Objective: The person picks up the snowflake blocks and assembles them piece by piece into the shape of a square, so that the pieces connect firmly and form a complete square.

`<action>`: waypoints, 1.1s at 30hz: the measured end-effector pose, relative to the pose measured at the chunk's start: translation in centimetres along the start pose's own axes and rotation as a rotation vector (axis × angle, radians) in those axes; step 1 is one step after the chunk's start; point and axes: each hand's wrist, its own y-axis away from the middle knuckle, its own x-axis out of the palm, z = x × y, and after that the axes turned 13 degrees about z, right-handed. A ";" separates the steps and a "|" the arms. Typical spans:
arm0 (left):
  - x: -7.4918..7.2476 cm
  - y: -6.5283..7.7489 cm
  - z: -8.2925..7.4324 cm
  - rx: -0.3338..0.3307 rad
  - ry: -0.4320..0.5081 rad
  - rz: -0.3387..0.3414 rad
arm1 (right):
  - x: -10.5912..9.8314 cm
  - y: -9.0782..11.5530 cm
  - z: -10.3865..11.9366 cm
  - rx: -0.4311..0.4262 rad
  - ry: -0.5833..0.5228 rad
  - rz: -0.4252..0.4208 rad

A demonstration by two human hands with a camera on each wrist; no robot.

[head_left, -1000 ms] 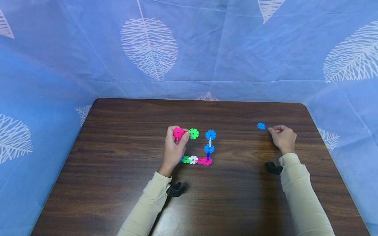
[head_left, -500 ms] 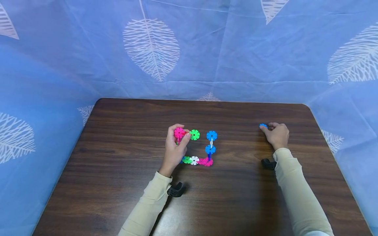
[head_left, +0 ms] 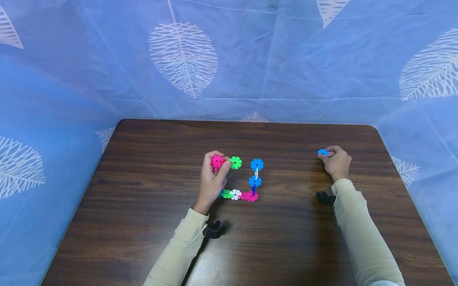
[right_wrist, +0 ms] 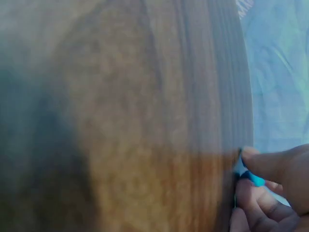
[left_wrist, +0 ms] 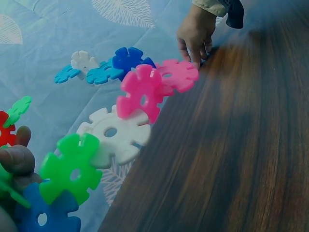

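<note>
In the head view my left hand (head_left: 210, 180) grips one end of a chain of notched plastic snowflake discs, near a pink disc (head_left: 216, 160). The chain bends in an open loop through a green disc (head_left: 226, 194), a white disc (left_wrist: 126, 137) and pink discs (left_wrist: 137, 92) to a blue end disc (head_left: 257, 163). A free green end disc (head_left: 235, 162) juts right of my left thumb, apart from that blue one. Far to the right, my right hand (head_left: 337, 163) pinches a loose blue snowflake disc (head_left: 323, 152) between thumb and fingers; the right wrist view shows only part of it (right_wrist: 256, 179).
The dark wooden table (head_left: 279, 238) has rounded far corners. Behind and beside it hangs a blue cloth (head_left: 286, 59) with white leaf prints. A black wrist device (head_left: 214, 230) sits on the left wrist, another (head_left: 325, 198) on the right.
My right hand has moved left to the loose blue disc, taken hold of it and tilted it up. My left hand and the chain have stayed nearly still.
</note>
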 end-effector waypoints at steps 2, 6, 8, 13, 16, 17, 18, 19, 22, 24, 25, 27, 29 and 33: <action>0.0 0.0 0.0 0.000 0.008 0.001 | 0.0 0.1 -0.1 -0.003 -0.007 0.005; 0.1 0.0 0.0 -0.004 0.010 0.009 | 0.0 0.6 -0.1 -0.015 -0.021 0.019; 0.1 0.0 0.0 -0.005 0.009 0.015 | 0.0 1.2 0.0 -0.027 -0.052 0.022; 0.1 0.0 0.0 0.000 0.016 0.026 | 0.6 3.2 1.1 -0.116 -0.105 0.008; 0.1 0.0 0.0 0.006 0.018 0.024 | 1.1 4.4 2.3 -0.177 -0.141 0.012; 0.1 0.1 0.0 0.007 0.019 0.023 | 1.2 4.9 2.7 -0.195 -0.161 0.023; 0.1 0.1 0.0 0.008 0.019 0.023 | 1.4 5.2 3.1 -0.213 -0.185 0.036; 0.1 0.1 0.1 0.009 0.018 0.021 | 1.5 5.7 3.5 -0.231 -0.212 0.054; 0.1 0.0 0.1 0.008 0.018 0.023 | 2.0 6.9 4.9 -0.295 -0.296 0.098; 0.1 0.0 0.2 0.006 0.021 0.024 | 2.2 7.8 6.0 -0.333 -0.348 0.122; 0.1 -0.1 0.2 0.004 0.021 0.024 | 2.3 8.3 6.5 -0.350 -0.375 0.131; 0.1 -0.1 0.2 -0.001 0.023 0.023 | 2.4 9.1 7.4 -0.383 -0.422 0.144; 0.2 -0.1 0.2 -0.006 0.025 0.022 | 2.5 10.0 8.3 -0.421 -0.477 0.152; 0.3 -0.2 0.0 -0.009 0.028 0.025 | 2.7 11.5 9.8 -0.530 -0.537 0.131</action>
